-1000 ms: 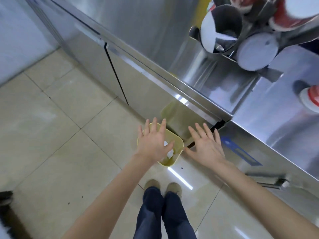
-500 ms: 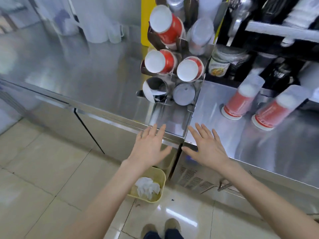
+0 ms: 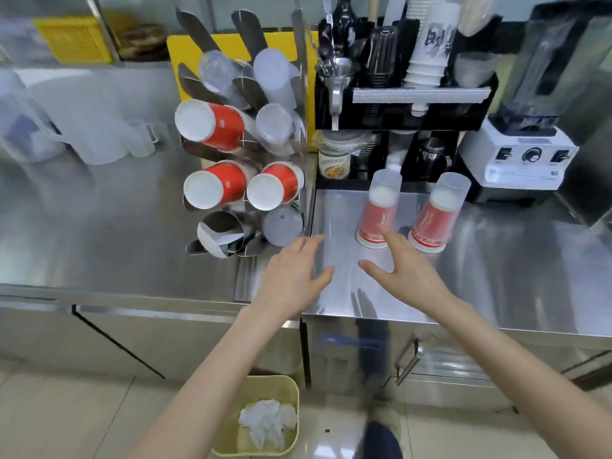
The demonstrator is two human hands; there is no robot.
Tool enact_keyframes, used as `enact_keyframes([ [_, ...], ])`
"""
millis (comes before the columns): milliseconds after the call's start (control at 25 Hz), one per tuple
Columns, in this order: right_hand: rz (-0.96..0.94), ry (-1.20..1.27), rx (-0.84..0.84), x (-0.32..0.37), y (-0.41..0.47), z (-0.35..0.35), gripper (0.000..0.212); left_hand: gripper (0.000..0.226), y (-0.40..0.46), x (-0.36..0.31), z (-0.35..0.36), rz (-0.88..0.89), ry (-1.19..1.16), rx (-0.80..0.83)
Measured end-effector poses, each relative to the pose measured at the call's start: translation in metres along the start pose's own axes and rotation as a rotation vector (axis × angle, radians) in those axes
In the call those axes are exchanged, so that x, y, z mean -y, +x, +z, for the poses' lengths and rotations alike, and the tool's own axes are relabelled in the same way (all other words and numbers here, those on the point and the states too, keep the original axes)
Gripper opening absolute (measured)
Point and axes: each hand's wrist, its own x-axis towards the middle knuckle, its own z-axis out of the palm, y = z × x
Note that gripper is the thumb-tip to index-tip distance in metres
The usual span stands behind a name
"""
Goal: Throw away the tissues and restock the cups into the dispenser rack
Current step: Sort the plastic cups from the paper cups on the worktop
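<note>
While tissues (image 3: 269, 422) lie in bin (image 3: 288, 389), your left hand (image 3: 293, 276) and right hand (image 3: 402, 271) hover released over counter (image 3: 496, 276), near 2 sleeved cup stacks (image 3: 377, 213).

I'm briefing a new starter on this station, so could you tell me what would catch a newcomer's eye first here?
The cup dispenser rack at the middle of the steel counter, its tubes filled with red paper cups, one lower tube empty. To its right, two stacks of red cups stand upside down in clear sleeves, with the open right hand and left hand reaching near them. On the floor below, a yellow bin holds crumpled tissues.
</note>
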Motion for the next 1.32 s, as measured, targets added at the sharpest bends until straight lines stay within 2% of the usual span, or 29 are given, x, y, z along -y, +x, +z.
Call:
enact_keyframes([
  [320,0.02,0.1,-0.032,-0.068,0.067,-0.029,0.072,0.066,0.095,-0.021,0.048,-0.058,-0.091,0.045],
  [560,0.058,0.115,0.044,-0.113,0.138,-0.028,0.08,0.076,0.161,-0.022,0.101,-0.216,-0.211,0.134],
  [840,0.028,0.242,0.162,-0.126,0.186,-0.023,0.094,0.08,0.208,-0.02,0.146,-0.362,-0.301,0.114],
  [920,0.012,0.271,0.172,-0.129,0.193,-0.019,0.09,0.071,0.214,-0.02,0.155,-0.39,-0.355,0.072],
  [1040,-0.029,0.319,0.144,-0.133,0.202,-0.018,0.069,0.057,0.219,-0.02,0.162,-0.426,-0.458,-0.002],
  [1120,-0.032,0.349,0.134,-0.134,0.204,-0.018,0.06,0.056,0.222,-0.019,0.166,-0.43,-0.528,-0.03],
  [1320,-0.028,0.403,0.123,-0.132,0.208,-0.02,0.056,0.06,0.226,-0.012,0.164,-0.379,-0.561,-0.015],
])
